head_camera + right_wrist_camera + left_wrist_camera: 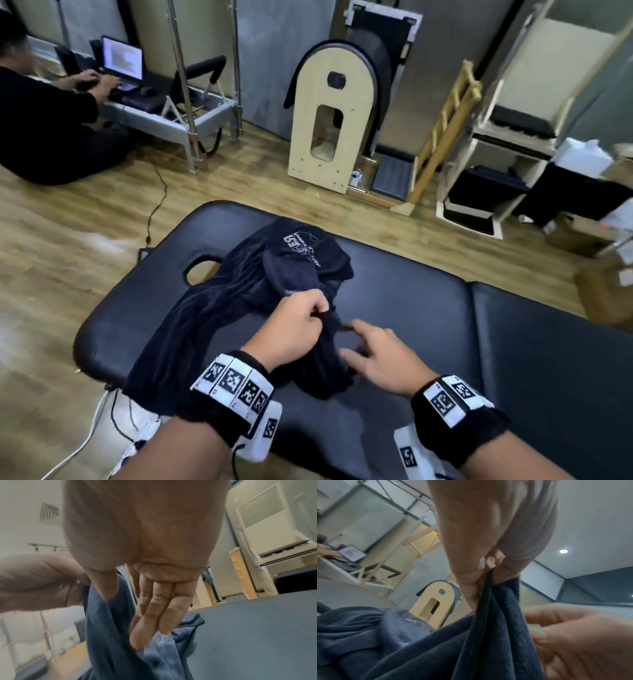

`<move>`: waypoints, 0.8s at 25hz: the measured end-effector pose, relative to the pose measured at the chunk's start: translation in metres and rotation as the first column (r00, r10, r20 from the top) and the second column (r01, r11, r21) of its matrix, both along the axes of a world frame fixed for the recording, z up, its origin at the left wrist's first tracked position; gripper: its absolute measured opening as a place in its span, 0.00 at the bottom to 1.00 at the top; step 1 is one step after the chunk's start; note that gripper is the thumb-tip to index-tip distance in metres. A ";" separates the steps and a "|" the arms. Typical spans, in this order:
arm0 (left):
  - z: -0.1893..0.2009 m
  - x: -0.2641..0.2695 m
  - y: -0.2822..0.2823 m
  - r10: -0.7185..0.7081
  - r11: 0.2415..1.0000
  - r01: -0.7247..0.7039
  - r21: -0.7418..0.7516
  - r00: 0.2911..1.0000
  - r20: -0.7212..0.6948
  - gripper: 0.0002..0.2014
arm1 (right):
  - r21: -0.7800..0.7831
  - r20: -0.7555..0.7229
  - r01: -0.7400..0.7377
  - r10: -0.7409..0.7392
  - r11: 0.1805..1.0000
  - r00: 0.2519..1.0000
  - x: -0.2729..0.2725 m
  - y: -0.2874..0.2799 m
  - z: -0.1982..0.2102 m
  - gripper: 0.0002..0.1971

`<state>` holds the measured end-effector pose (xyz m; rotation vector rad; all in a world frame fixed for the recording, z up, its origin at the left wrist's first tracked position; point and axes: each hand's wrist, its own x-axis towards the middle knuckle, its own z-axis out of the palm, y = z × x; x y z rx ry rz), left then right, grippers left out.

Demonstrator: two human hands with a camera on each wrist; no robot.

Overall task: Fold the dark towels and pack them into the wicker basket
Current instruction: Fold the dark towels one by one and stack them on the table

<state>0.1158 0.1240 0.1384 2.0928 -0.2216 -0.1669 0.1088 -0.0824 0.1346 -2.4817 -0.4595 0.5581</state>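
A dark navy towel (239, 294) with a white stitched logo lies crumpled on the black padded table (445, 325), one end draped over the near left edge. My left hand (308, 318) pinches a raised edge of the towel between thumb and fingers; the left wrist view shows the towel (496, 615) hanging from that left hand (486, 572). My right hand (368, 344) hovers just right of it, fingers straight and spread. In the right wrist view the right hand (150, 615) holds nothing, beside the towel (106, 628). No wicker basket shows in any view.
The table has a face hole (202, 267) at its far left. A person (51, 113) sits on the floor at a laptop, back left. A wooden arched apparatus (329, 120) and shelves (496, 164) stand behind. A cable (154, 205) runs across the wood floor.
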 end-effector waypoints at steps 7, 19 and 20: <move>0.058 0.009 -0.061 -0.244 0.965 0.257 -0.051 0.953 0.180 0.15 | 0.307 0.273 0.027 -0.116 0.951 0.955 0.020 -0.058 0.035 0.07; 0.134 0.026 -0.247 -0.270 0.861 0.018 0.509 0.864 0.425 0.16 | 0.326 0.608 0.224 -0.386 0.918 0.694 0.014 -0.308 0.136 0.15; 0.140 0.027 -0.263 -0.283 0.849 0.009 0.528 0.852 0.440 0.15 | 0.277 0.639 0.223 -0.353 0.935 0.684 0.010 -0.327 0.142 0.14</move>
